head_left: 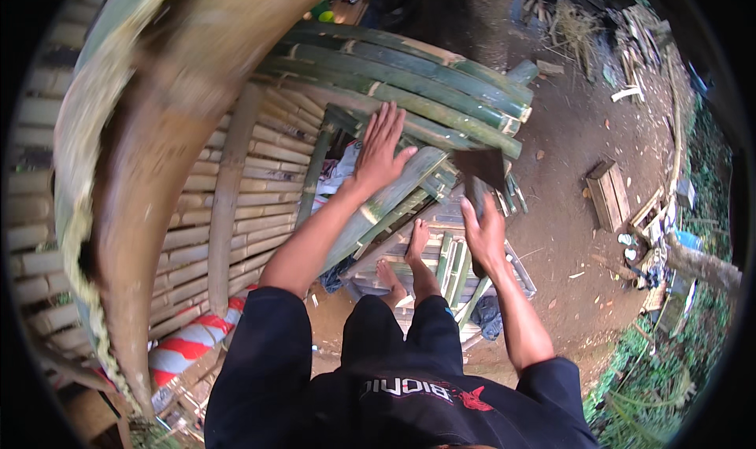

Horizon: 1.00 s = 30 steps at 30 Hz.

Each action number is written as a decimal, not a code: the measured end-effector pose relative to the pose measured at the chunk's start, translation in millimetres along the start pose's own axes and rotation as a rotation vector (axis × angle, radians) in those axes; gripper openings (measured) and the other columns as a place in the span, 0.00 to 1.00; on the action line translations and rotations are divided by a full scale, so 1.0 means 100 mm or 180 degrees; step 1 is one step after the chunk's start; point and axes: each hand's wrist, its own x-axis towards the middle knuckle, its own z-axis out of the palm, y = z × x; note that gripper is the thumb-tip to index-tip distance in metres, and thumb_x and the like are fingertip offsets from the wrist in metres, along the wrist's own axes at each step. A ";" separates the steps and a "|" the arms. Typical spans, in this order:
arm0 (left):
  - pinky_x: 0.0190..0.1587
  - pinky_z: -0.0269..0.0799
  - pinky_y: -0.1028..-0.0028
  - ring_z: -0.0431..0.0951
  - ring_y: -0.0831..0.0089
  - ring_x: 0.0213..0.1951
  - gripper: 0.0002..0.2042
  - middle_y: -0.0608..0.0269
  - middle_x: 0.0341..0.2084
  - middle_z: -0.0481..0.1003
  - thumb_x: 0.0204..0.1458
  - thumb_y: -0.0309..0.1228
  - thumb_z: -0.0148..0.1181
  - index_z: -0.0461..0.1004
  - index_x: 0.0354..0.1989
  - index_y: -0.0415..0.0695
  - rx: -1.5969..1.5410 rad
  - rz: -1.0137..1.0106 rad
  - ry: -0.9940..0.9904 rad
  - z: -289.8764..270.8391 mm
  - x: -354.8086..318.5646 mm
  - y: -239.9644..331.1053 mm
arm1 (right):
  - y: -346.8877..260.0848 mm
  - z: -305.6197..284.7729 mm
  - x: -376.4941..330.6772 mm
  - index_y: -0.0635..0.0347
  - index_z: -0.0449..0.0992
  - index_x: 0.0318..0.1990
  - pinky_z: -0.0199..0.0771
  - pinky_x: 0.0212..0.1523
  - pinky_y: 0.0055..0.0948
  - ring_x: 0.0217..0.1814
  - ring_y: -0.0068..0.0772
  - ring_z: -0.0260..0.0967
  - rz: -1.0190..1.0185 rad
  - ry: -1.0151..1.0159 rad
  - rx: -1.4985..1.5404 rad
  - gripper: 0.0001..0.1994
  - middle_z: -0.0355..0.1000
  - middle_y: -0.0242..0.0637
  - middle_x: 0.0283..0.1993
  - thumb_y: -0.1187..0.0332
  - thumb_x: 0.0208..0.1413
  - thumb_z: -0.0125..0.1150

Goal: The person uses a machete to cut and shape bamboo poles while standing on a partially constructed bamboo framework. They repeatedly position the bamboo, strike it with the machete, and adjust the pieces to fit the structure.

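Note:
My left hand (382, 151) lies flat with its fingers stretched out over the near edge of a row of green bamboo poles (402, 79). Just below it, a thicker pale green bamboo piece (405, 183) slants down to the left. To the right, my right hand (483, 232) is closed around the handle of a broad-bladed chopping knife (480, 165). Its dark, wide blade points away from me, near the ends of the poles. Whether the blade touches the bamboo, I cannot tell.
My bare feet (419, 240) rest on a low slatted platform (504, 248) with green bamboo strips (453, 264). A large brown bamboo post (169, 134) and a slatted bamboo wall (272, 150) stand left. A wooden box (607, 197) sits on the dirt at right.

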 end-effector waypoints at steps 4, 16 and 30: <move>0.59 0.63 0.57 0.70 0.47 0.55 0.16 0.46 0.49 0.74 0.56 0.29 0.56 0.73 0.51 0.36 -0.0846 -0.0621 -0.0294 -0.32 -1.85 0.70 | 0.22 -0.21 -0.97 0.68 0.67 0.56 0.73 0.48 0.37 0.49 0.50 0.76 0.0390 0.0058 0.0185 0.21 0.75 0.57 0.45 0.63 0.61 0.58; 0.35 0.72 0.76 0.76 0.77 0.36 0.13 0.58 0.39 0.76 0.60 0.27 0.51 0.69 0.53 0.39 -0.4357 -0.5424 -0.1803 -1.21 -6.17 1.36 | 2.19 -0.53 -4.77 0.60 0.66 0.22 0.64 0.16 0.33 0.13 0.25 0.63 0.3890 -0.0834 -0.0386 0.16 0.65 0.34 0.15 0.61 0.57 0.61; 0.47 0.71 0.74 0.76 0.73 0.43 0.15 0.59 0.41 0.76 0.60 0.29 0.50 0.71 0.53 0.38 -0.3388 -0.3605 -0.0928 -0.90 -5.66 1.51 | 1.36 -0.87 -4.78 0.70 0.76 0.25 0.70 0.25 0.37 0.22 0.32 0.72 0.3207 -0.0540 -0.1161 0.23 0.74 0.44 0.22 0.52 0.55 0.63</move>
